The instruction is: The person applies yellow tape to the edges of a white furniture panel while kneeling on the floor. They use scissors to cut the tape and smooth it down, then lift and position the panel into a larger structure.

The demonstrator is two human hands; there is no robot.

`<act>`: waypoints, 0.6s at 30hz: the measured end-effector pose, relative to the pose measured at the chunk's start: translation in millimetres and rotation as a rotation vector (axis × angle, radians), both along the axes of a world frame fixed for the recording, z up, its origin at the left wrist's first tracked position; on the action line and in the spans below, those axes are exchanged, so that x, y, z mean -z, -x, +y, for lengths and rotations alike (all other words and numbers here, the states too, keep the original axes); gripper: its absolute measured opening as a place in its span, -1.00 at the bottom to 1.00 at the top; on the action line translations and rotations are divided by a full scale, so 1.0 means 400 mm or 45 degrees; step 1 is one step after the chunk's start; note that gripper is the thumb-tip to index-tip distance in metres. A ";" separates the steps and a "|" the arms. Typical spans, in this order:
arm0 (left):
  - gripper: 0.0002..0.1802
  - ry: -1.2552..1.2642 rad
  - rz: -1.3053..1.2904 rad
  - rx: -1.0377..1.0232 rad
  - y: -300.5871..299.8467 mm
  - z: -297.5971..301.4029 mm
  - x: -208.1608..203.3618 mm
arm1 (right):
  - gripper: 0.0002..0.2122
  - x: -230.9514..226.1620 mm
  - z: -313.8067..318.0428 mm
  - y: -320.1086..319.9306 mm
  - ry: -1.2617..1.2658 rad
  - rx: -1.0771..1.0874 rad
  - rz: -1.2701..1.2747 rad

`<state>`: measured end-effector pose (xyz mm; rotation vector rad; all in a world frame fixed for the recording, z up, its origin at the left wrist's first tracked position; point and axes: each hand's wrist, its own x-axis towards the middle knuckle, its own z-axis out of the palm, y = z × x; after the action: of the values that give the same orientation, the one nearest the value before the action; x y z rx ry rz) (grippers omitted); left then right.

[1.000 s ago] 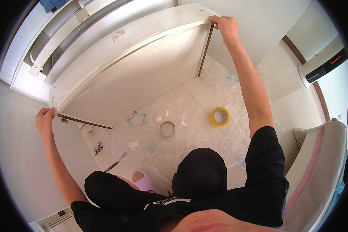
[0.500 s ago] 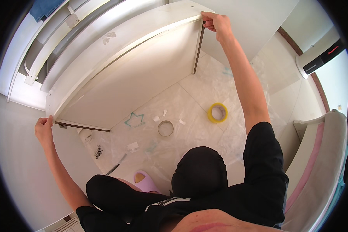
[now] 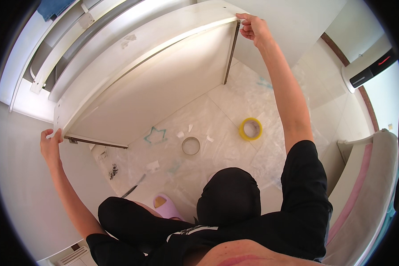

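Observation:
A wide white drawer point(image 3: 159, 73) stands tipped up before me, with dark metal runners along its two sides. Its long front board point(image 3: 119, 57) has a torn patch of tape on it. At the board's near left corner, my left hand point(image 3: 51, 148) has its thumb and fingers on the edge. My right hand point(image 3: 256, 30) pinches the far right corner, the other fingers curled. How far the fingers reach behind the board is hidden.
On the tiled floor under thin plastic film lie a yellow-rimmed tape roll point(image 3: 251, 129), an empty tape core point(image 3: 191, 145) and paper scraps. White slatted boards point(image 3: 60, 53) are behind the drawer. At right stand a white appliance point(image 3: 368, 71) and a fabric-sided piece with pink trim point(image 3: 368, 186).
The drawer and both hands have shifted only slightly in the picture. My left hand's fingers look a little more raised at the corner; the right hand keeps its place.

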<state>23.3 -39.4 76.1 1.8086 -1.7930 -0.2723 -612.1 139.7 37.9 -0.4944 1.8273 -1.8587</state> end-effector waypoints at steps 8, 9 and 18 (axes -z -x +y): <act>-0.43 0.083 0.116 0.167 -0.075 -0.046 0.025 | -0.76 0.025 -0.047 0.021 -0.024 -0.024 0.058; -0.40 0.096 -0.004 0.133 -0.043 -0.036 0.006 | -0.72 0.024 -0.036 0.027 -0.023 -0.050 0.067; -0.43 0.035 -0.117 -0.065 -0.058 0.001 -0.001 | -0.70 -0.013 -0.021 0.019 -0.067 -0.047 -0.010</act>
<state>46.6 -39.0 76.4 1.8714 -1.8006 -0.1462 -619.7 131.4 43.1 -0.4981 1.8441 -1.7813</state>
